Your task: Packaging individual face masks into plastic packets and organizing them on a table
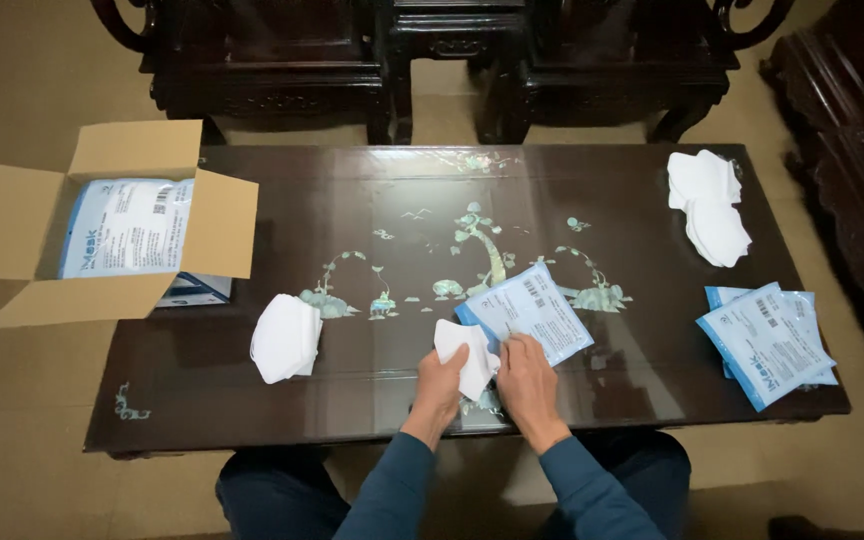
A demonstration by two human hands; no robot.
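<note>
Had my left hand [439, 385] pinched shut on a folded white mask [465, 352], right hand [526, 378] gripping the blue-and-white pouch [525, 312] edge over the table [252, 410].

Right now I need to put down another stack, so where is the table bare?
Bare patches: the table between the open cardboard box and the far-right mask pile, and the near left corner beside the left mask stack. Crowded: around both hands, left hand and right hand, the blue-and-white packet, and the right-edge packets.
</note>
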